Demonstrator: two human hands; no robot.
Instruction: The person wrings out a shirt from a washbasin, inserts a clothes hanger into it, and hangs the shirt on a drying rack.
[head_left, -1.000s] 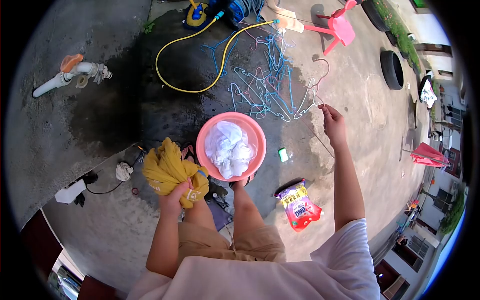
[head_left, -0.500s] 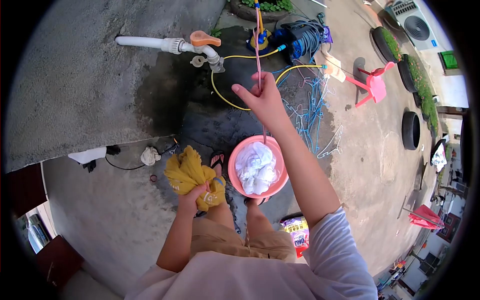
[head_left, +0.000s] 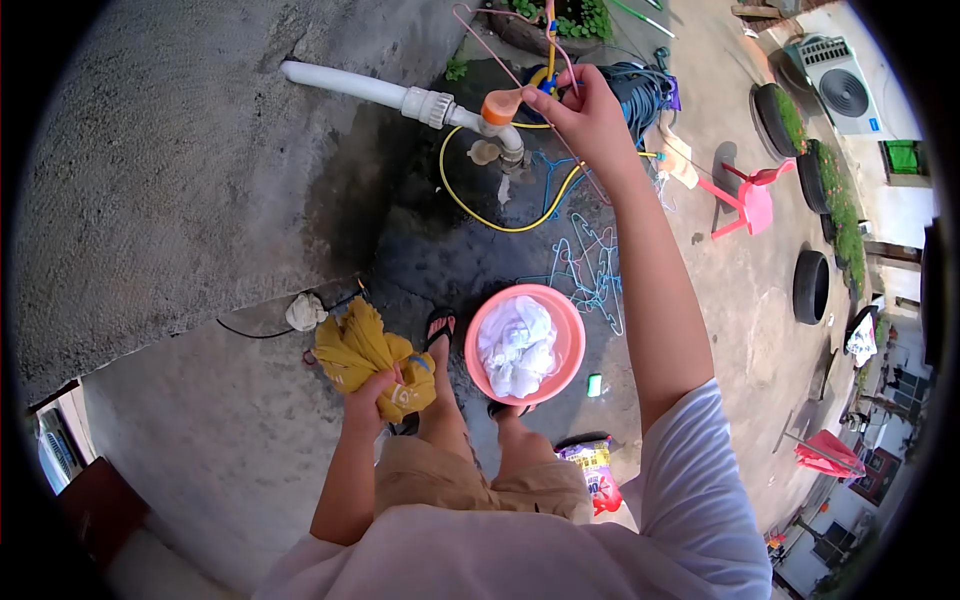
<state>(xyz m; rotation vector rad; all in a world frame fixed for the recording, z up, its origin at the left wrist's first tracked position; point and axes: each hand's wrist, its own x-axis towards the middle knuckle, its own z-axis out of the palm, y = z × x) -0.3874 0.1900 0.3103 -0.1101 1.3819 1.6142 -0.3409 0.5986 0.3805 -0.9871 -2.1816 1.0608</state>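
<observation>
While the fingers of the right hand [head_left: 592,110] close narrowly on a pink wire hanger [head_left: 490,50], the thumb points left, its tip right beside the orange tap handle [head_left: 500,106] from this angle; whether they touch, I can't tell. And look at that right arm [head_left: 660,270]: stretched well forward, forearm long and straight, coming out of a white sleeve [head_left: 690,470]. Thin and tilted, the hanger slants through the grip, one end up to the left, the other running down behind the wrist.

Over to the left hand [head_left: 375,393], held low in front of the body, fingers clenched into a yellow cloth [head_left: 355,345]. What a bundle! Mustard-coloured, pinched tight at the fist, it fans out beyond it in deep creases, with white print near the hand and a bluish patch at one edge.

Just right of the bundle, on the ground by the feet, sits a pink basin [head_left: 576,340] with crumpled white cloth [head_left: 515,345] heaped inside. Beside it lies a small green-and-white bar [head_left: 595,385]. Farther out, pale blue hangers [head_left: 598,265] lie in a tangle, near a looped yellow hose [head_left: 443,165], and a pink chair [head_left: 757,208] stands well off to the right.
</observation>
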